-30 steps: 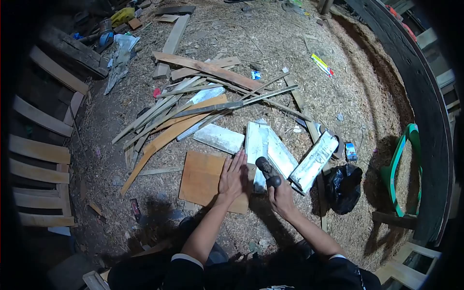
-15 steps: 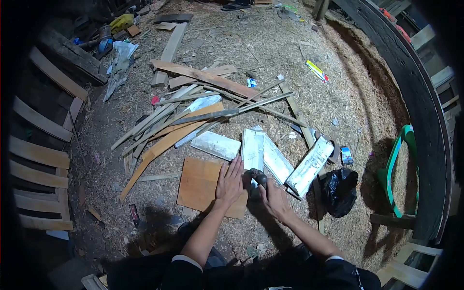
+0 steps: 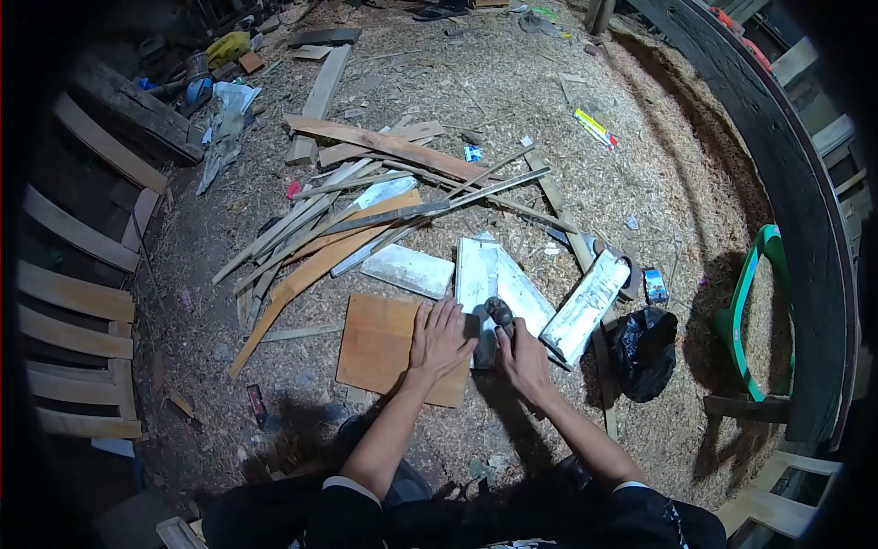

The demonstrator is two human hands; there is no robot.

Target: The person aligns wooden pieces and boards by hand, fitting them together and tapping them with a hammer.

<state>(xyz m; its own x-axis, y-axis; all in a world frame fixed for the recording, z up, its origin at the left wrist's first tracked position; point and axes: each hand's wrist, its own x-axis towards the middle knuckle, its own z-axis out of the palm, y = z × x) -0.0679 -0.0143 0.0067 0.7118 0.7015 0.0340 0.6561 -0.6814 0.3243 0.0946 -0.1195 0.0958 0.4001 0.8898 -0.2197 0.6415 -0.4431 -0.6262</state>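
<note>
My left hand lies flat with its fingers stretched on the right part of a square brown board. Just to the right, my right hand is closed round a dark tool with a rounded head, held above the lower end of a white-coated board. Part of that board is hidden by the tool and its shadow. Another white-coated board slants out beside it. A third lies tilted to the right of my right hand, and a fourth lies beyond my left hand.
Long wood strips and a reddish plank lie heaped farther out. A black plastic bag and a green curved frame are at the right. Slatted wooden pieces line the left. Wood shavings cover the ground.
The tool in my right hand dropped toward my left hand, then shifted slightly right and away from me. My left hand stays flat near the same spot on the brown board.
</note>
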